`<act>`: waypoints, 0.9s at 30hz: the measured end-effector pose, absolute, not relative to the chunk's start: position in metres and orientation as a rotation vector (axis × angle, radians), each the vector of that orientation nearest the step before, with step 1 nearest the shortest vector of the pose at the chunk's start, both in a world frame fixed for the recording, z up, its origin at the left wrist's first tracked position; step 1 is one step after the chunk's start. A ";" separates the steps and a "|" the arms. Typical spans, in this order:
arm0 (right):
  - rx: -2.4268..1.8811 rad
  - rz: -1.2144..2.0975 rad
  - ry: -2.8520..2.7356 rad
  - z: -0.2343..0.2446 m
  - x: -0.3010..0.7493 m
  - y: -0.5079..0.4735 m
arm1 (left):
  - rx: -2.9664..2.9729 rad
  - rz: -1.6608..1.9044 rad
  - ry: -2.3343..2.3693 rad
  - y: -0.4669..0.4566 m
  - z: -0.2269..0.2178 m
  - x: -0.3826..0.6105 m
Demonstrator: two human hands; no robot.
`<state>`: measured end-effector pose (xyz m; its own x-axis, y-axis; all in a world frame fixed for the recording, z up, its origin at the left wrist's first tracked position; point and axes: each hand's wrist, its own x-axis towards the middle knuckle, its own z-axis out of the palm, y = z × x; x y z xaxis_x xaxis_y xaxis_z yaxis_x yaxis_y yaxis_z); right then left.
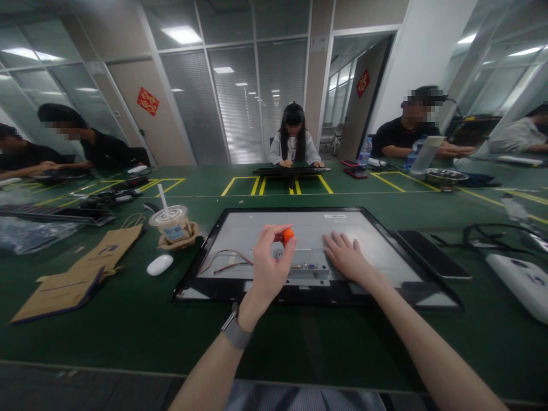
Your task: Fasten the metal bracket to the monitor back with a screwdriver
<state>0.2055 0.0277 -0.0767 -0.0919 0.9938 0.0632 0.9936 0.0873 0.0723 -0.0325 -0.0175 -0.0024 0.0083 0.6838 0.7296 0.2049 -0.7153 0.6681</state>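
A flat display panel (240, 228) with a grey back and black frame lies on the green table in front of me. My left hand (270, 257) is closed around an orange-handled screwdriver (288, 234) above the panel's lower middle; the hand hides its shaft and tip. Below it, a metal bracket (314, 275) with connector ports runs along the panel. Thin wires (231, 265) trail to the left of the bracket. My right hand (346, 256) rests flat on the panel's back, right of the bracket, fingers spread and holding nothing.
Left of the panel are an iced drink cup (171, 224), a white earbud case (160, 265) and a brown paper bag (81, 274). A black phone (432, 254) and a white device (520, 285) lie to the right. A person (294, 142) works opposite; others sit on both sides.
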 end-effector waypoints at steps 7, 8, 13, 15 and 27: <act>2.104 0.168 2.298 -0.077 0.204 0.027 | 1.908 1.840 0.923 -0.014 -0.004 -0.032; 2.098 0.174 2.298 -0.077 0.204 0.027 | 1.908 1.849 0.929 -0.015 -0.004 -0.033; 2.077 0.171 2.307 -0.077 0.205 0.028 | 1.893 1.792 0.898 -0.017 -0.001 -0.037; 2.087 0.162 2.327 -0.077 0.206 0.028 | 1.900 1.764 0.864 -0.018 0.001 -0.038; 2.126 0.142 2.326 -0.082 0.208 0.031 | 1.861 1.792 0.900 -0.015 0.000 -0.038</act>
